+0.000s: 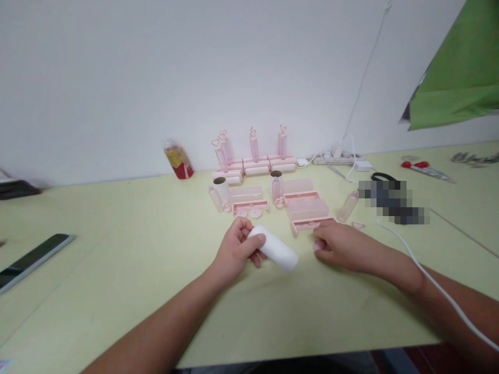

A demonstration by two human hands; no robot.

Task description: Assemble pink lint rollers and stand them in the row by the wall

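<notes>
My left hand (238, 245) is closed around a white roll (275, 248), which tilts down to the right above the table. Fingers curled, my right hand (337, 245) pinches a small pink piece (316, 247); its exact shape is mostly hidden. Just behind that hand lies an open pink case (307, 224) with a translucent cover (309, 209). Another open pink case (251, 206) and two flat pink discs (255, 213) lie beyond my left hand. Two upright white rolls with dark hollow cores (223, 192) stand farther back, small pink bottles beside them.
Closed pink cases (257, 167) line the wall, with several slim pink bottles (254, 148) upright on them. A red and yellow packet (179, 160) is at back left, a phone-like slab (35, 259) at left. At right are a power strip (339, 160), red-handled scissors (421, 166) and a white cable (436, 291).
</notes>
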